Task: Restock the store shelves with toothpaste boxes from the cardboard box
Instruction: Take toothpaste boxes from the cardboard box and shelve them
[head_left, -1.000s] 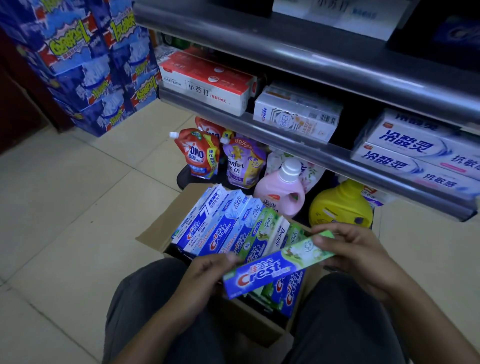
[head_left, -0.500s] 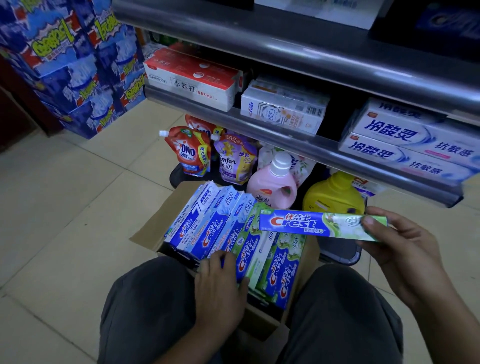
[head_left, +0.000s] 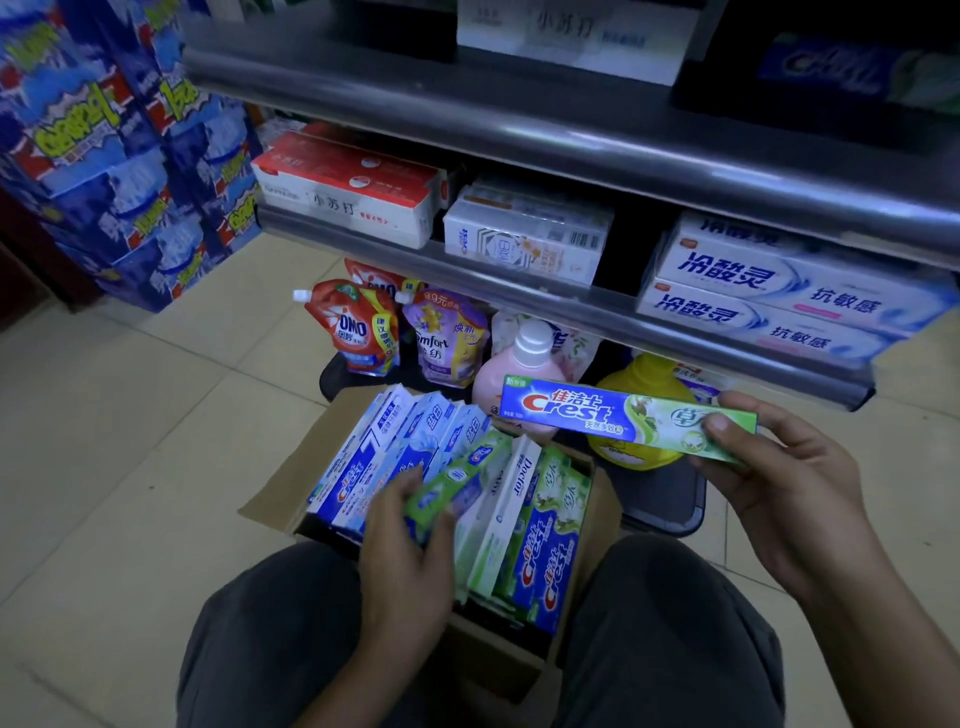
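Note:
An open cardboard box (head_left: 280, 493) sits on the floor between my knees, packed with several blue and green toothpaste boxes (head_left: 545, 551) standing on edge. My right hand (head_left: 769, 483) grips one end of a blue-and-green Crest toothpaste box (head_left: 597, 413), held level above the carton's far right corner. My left hand (head_left: 410, 545) is inside the carton with its fingers closed around a second green toothpaste box (head_left: 457, 480), which is tilted and blurred. The metal shelf (head_left: 545, 299) in front holds white toothpaste boxes (head_left: 779, 291) at the right.
Red-and-white boxes (head_left: 353, 187) and a white pack (head_left: 524, 234) fill the shelf's left and middle. On the floor under it stand detergent pouches (head_left: 358, 327), a pink bottle (head_left: 514, 369) and a yellow bottle (head_left: 634, 410). Blue cartons (head_left: 119, 156) are stacked at the left. Tiled floor spreads left.
My right hand carried the Crest box up and to the right, away from my left hand. My left hand went down into the carton and closed on another green box.

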